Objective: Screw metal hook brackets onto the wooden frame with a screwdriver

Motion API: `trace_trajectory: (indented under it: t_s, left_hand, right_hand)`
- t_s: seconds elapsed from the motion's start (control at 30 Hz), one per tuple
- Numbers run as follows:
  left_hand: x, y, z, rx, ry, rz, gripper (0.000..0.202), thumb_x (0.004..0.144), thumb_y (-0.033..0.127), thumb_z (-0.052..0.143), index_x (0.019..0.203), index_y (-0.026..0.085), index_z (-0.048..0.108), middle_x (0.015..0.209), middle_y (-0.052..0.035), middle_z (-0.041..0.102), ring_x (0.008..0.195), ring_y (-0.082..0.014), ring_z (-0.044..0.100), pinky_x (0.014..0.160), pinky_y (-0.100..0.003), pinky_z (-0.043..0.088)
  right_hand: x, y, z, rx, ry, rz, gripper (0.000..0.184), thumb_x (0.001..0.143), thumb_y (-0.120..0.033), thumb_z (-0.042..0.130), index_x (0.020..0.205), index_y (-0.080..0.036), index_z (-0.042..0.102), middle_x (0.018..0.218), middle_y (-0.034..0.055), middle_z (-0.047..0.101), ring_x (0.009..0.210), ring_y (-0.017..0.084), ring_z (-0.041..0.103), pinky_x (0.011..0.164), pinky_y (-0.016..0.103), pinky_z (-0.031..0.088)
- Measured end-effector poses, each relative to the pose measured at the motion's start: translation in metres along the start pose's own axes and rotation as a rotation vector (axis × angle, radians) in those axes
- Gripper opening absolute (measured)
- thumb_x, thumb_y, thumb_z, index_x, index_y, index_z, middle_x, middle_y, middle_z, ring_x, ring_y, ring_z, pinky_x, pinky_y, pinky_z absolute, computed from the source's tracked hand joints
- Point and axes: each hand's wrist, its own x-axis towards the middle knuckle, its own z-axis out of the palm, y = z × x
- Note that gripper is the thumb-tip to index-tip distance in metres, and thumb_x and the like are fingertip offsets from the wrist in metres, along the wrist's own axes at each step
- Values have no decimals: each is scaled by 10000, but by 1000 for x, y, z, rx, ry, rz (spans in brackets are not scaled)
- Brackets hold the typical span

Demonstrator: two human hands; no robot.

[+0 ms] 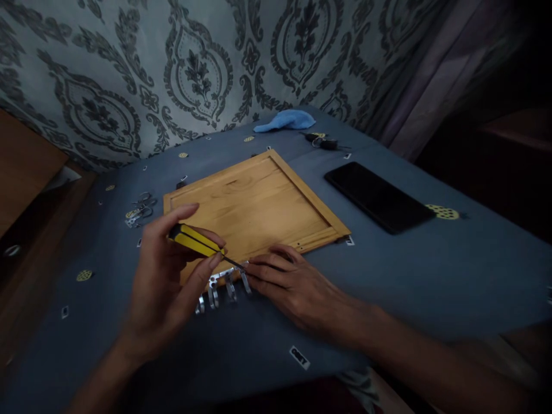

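My left hand (166, 276) is closed around the yellow-and-black handle of a screwdriver (197, 240), whose shaft slants down to the right. Its tip meets the right end of a shiny metal hook rail (213, 280), which lies along the near edge of a framed wooden panel (241, 201). Several curved hooks stick out from the rail toward me. From the right, my right hand (297, 284) presses its bent fingers together over the panel's edge and grips the rail's end beside the screwdriver tip. Any screw under the tip is hidden.
Right of the panel lies a black phone (379, 195). Behind it are dark keys (321, 141) and a blue cloth (287, 121). Loose metal pieces (141, 210) sit to the left on the blue-grey tablecloth (431, 270). A patterned wall rises behind.
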Motion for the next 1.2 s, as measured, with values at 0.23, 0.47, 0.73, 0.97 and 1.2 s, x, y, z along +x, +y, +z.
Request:
trace_trajectory:
  t_s: [0.23,0.47,0.73,0.97,1.2]
  left_hand:
    - [3,-3,-4,31,-48,4,537,892,130,708,1355,291,489,1032,-19,691,941,-174,730,857,-305,643]
    - [-4,-10,-3,82,-107,-7,548,912,136,681,1385,298,458,1042,-33,693,942,-189,740,830,-320,648]
    - [-4,-12,-1,69,-157,-8,559,937,122,648,1413,311,423,1085,-33,681,962,-162,724,831,-279,620]
    - [-4,-19,2,124,-54,134,601,835,136,793,1342,323,529,1163,-10,636,973,-142,668,858,-267,609]
    - [-6,-12,3,102,-39,30,514,857,177,774,1309,291,556,1201,-40,670,937,-160,712,826,-292,645]
  right_hand:
    - [0,1,1,0,16,-3,327,1031,-107,458,1291,-126,656,1269,98,736,1190,235,614,1053,485,436]
    - [1,0,0,4,27,0,305,1039,-117,466,1265,-126,670,1247,89,747,1170,227,626,1065,470,428]
    - [1,0,1,-14,38,-4,284,1037,-110,476,1245,-133,668,1244,81,747,1169,223,630,1067,444,405]
    - [0,0,1,-26,38,-11,291,1011,-106,530,1267,-115,667,1239,93,749,1179,232,623,1067,472,418]
    - [-1,1,3,-18,29,-3,307,1004,-101,537,1286,-126,657,1280,87,735,1202,227,620,1080,453,398]
